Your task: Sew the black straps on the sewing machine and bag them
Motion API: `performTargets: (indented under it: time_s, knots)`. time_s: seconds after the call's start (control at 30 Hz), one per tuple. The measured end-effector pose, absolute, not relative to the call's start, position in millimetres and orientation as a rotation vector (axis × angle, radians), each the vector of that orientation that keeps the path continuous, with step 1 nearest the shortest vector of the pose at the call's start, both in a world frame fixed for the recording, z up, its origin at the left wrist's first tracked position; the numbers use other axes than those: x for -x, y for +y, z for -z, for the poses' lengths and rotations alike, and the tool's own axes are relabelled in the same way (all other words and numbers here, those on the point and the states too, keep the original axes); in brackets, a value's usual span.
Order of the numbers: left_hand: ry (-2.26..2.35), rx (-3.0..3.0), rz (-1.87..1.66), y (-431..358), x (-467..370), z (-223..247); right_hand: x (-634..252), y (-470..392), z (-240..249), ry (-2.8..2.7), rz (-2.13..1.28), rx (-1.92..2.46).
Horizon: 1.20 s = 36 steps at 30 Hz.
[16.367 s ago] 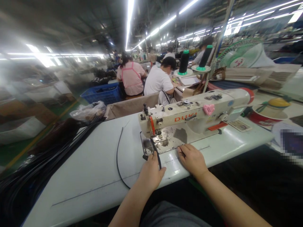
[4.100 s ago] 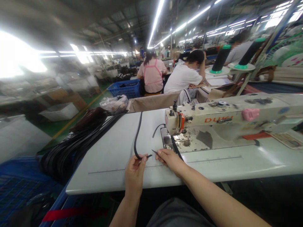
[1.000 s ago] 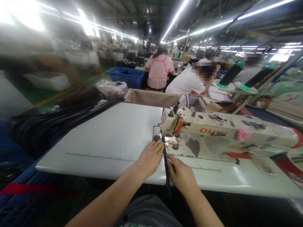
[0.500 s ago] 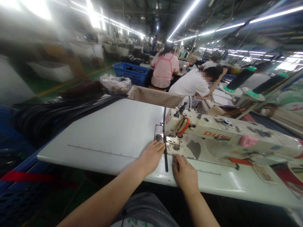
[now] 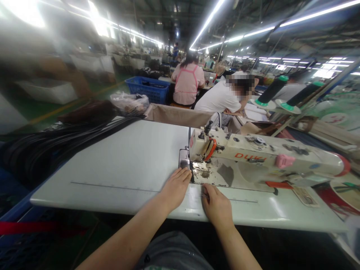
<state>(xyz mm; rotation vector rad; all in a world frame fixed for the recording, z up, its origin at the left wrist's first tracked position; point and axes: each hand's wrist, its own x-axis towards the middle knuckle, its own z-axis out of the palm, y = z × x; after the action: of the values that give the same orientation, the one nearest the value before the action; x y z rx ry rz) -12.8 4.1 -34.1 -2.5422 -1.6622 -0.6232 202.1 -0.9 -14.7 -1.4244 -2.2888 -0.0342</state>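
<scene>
Seated operator at a sewing machine, seen from the operator's own head height; left hand lies flat on the table just in front of the machine's needle end, fingers straight and close together, tips touching the near end of a narrow black strip; right hand rests in front of the machine bed, knuckles up, fingers loosely curled with the tips pressed down; whether they pinch anything cannot be told; the strip runs under the machine's head beside the needle plate and shows again as a dark line behind the machine; only a short tail lies on the near side, between the two hands; step in hand, as judged: guiding the last of the strip through the needle; the move to follow calls for both hands holding the tail straight and flat, fingertips kept clear of the needle; a heap of like black strips lies well to the left of the machine; two thread cones stand behind it; other people sit working beyond
</scene>
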Motion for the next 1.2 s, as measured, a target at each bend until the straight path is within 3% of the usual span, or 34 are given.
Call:
performTargets:
  time_s: [0.47,0.87,1.2]
  knots:
    - [-1.692,2.545,0.644,19.5,17.5,43.8,-202.4,-2.1,14.8,-2.301,0.032,1.444]
    - [-1.834,2.552,0.549,28.8,16.7,22.5,-202.3,-2.1,11.9,-2.318,0.016,1.442]
    - [-1.827,2.668,0.718,48.3,33.3,17.9,-202.4,-2.8,13.2,-2.311,-0.011,1.448]
